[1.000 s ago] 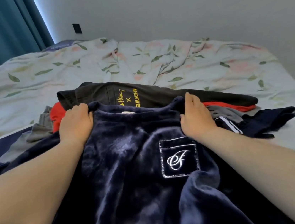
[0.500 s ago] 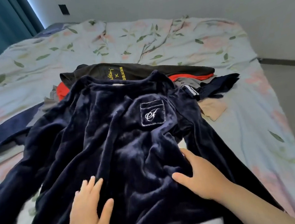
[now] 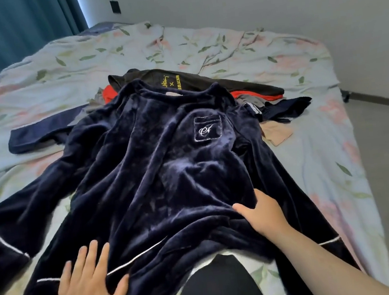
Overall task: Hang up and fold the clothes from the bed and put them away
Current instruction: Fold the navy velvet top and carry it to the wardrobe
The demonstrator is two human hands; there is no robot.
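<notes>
Top (image 3: 166,165) runs lengthwise away: collar far, hem near, under both; L hand (image 3: 88,292) & R hand (image 3: 263,215) flat, fingers (image 3: 93,254) straight, gripping nothing.

The dark blue velvet top (image 3: 156,166) carries a white embroidered monogram, seemingly "F", on its chest pocket at frame centre. Above it, the black garment (image 3: 205,82) bears yellow "× BLACKPIN…", partly legible.

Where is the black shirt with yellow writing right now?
In the head view, the black shirt lies mid-bed, just beyond the collar of the navy velvet top, over a red garment.
</notes>
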